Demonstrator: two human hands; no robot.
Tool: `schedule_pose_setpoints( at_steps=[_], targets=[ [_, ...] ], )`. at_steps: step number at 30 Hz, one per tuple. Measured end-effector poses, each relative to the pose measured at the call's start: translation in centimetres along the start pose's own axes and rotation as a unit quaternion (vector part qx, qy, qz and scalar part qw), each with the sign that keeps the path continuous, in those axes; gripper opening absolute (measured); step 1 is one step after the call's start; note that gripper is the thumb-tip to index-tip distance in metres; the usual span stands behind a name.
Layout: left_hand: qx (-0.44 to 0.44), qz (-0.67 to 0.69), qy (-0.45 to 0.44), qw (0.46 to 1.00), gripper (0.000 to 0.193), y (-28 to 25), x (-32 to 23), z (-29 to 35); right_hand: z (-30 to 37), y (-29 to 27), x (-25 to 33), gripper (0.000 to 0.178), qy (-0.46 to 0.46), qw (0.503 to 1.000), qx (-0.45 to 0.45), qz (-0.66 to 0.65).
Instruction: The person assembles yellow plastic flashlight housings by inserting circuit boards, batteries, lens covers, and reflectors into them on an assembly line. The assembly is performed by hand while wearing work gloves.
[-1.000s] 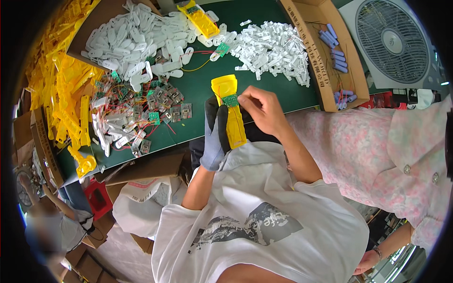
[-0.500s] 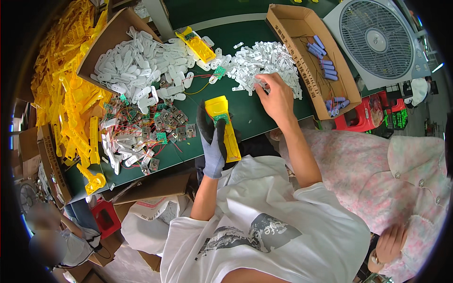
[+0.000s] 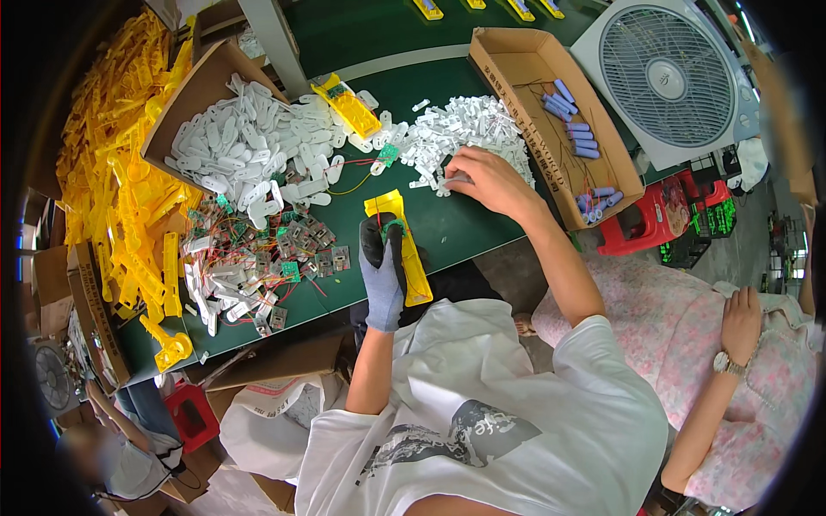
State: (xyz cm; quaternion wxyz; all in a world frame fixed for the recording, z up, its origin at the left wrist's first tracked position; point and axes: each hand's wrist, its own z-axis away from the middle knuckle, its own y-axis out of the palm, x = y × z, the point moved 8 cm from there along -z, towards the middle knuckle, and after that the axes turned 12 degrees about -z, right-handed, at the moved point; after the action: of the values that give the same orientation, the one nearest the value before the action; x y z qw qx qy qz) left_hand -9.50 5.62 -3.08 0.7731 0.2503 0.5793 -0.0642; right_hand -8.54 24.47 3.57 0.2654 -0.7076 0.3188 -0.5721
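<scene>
My left hand (image 3: 383, 273), in a grey and black glove, grips a long yellow plastic shell (image 3: 406, 250) with a small green circuit board on it, held over the green table (image 3: 447, 225). My bare right hand (image 3: 483, 178) reaches forward into a heap of small white plastic pieces (image 3: 456, 131), its fingers closed on one of them. A second yellow shell (image 3: 348, 105) lies further back, between the two white heaps.
A larger pile of white parts (image 3: 249, 155) spills from a cardboard box at left. Green circuit boards with wires (image 3: 284, 249) lie nearby, and yellow shells (image 3: 120, 189) are stacked far left. A cardboard tray (image 3: 540, 77) holds blue cylinders. A fan (image 3: 667, 73) stands at right; another person (image 3: 731, 344) sits beside me.
My right hand left the yellow shell and reached out to the white pieces at the right. The left hand kept holding the shell.
</scene>
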Motion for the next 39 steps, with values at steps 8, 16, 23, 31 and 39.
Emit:
schedule_pose_setpoints(
  at_steps=[8, 16, 23, 31, 39],
  targets=[
    [-0.05, -0.061, 0.081, 0.994, 0.016, -0.3, 1.6, -1.0, 2.7, 1.5, 2.5, 0.016, 0.097, 0.943, -0.136, -0.289],
    [-0.071, -0.141, 0.164, 0.974, 0.022, -0.4, 0.5, -0.1, 4.5, 6.1, 3.4, 0.017, 0.16, 0.875, -0.19, -0.415],
    [-0.046, -0.141, 0.132, 0.98, 0.03, 0.3, 0.5, -0.2, 4.6, 7.1, 1.9, 0.026, 0.204, 0.754, -0.154, -0.605],
    [-0.071, -0.247, 0.164, 0.952, 0.021, 0.4, -0.7, 0.2, 4.8, 7.4, 1.1, 0.025, 0.255, 0.77, -0.102, -0.577],
    [-0.049, -0.275, 0.15, 0.948, 0.021, 1.6, -2.3, 0.1, 5.0, 7.3, 0.5, 0.024, 0.228, 0.776, -0.161, -0.565]
  ],
)
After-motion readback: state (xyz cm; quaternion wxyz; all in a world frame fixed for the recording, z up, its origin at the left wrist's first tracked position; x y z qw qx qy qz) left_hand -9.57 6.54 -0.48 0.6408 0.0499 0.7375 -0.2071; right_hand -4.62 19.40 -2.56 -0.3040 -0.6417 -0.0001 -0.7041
